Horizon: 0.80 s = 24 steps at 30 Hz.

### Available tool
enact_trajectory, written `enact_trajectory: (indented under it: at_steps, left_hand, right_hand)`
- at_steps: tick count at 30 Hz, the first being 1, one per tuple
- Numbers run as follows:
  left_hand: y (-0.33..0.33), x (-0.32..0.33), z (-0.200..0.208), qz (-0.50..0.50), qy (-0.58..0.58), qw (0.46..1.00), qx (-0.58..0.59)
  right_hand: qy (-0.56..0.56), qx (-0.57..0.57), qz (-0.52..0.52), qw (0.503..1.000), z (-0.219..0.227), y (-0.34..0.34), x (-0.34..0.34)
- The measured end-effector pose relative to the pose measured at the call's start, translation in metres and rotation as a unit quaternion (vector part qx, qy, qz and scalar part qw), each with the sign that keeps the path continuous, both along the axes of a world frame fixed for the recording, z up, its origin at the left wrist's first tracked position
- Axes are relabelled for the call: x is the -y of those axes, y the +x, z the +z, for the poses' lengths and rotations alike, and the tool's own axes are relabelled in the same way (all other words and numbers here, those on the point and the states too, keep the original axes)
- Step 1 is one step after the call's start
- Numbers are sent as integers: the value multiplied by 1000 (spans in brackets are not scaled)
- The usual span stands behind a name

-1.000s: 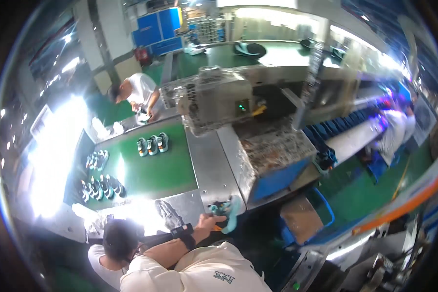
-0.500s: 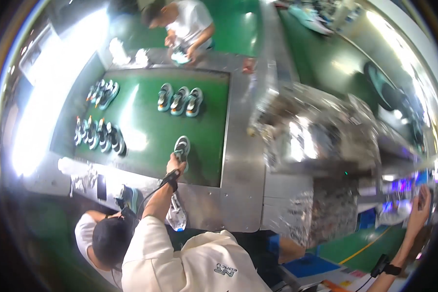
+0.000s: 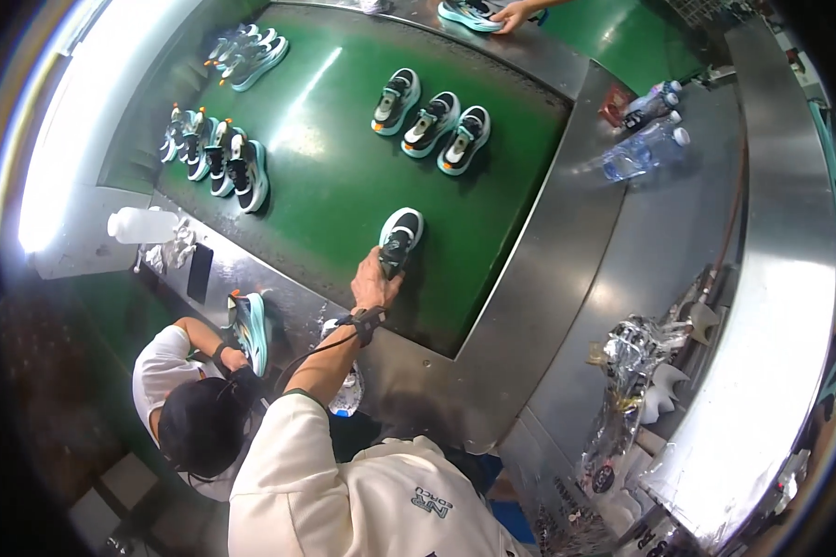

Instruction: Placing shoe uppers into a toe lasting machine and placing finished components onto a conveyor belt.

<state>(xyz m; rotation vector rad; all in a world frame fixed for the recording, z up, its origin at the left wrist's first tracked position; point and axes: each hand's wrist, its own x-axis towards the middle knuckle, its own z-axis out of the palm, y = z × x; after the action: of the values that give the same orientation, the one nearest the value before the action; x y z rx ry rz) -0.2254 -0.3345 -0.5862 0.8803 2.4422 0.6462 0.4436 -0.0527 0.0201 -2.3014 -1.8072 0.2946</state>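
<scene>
My left hand (image 3: 373,283) reaches forward over the steel edge onto the green conveyor belt (image 3: 325,176). Its fingers grip the heel end of a black, white and teal sneaker (image 3: 401,232) that rests on the belt. A black strap with a cable sits on that wrist. My cream sleeve runs back to the lower edge. My right hand is out of view.
Three matching sneakers (image 3: 432,121) lie in a row farther up the belt, several more (image 3: 218,158) at its left. A co-worker (image 3: 190,408) at lower left holds a sneaker (image 3: 251,325). Another person's hand (image 3: 511,13) touches a shoe at the top. Plastic bottles (image 3: 646,144) and crumpled foil (image 3: 632,362) lie on the steel surround.
The view has tipped down and closer over the belt. My left hand stays on the same sneaker on the belt. My right hand, raised at the far right half a second ago, has left the picture.
</scene>
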Motion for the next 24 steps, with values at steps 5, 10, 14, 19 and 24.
enact_trajectory:
  at_steps: [5, 10, 14, 19, 24]
  left_hand:
    - [-5, -2, 4, -37, -27, 999, 16]
    - [23, 9, 78, -160, 124, 961, -188]
    - [136, 41, 181, -357, 77, 830, 422]
    - [311, 93, 331, -477, -97, 280, 827]
    - [417, 161, 421, -475, -377, 94, 790]
  right_hand:
    - [52, 74, 29, 996, -2, 45, 7]
    - [280, 208, 139, 927, -24, -55, 108]
    - [386, 152, 138, 899, -8, -103, 252]
    - [302, 190, 36, 934, -31, -110, 442]
    - [319, 299, 72, 897, -94, -110, 607]
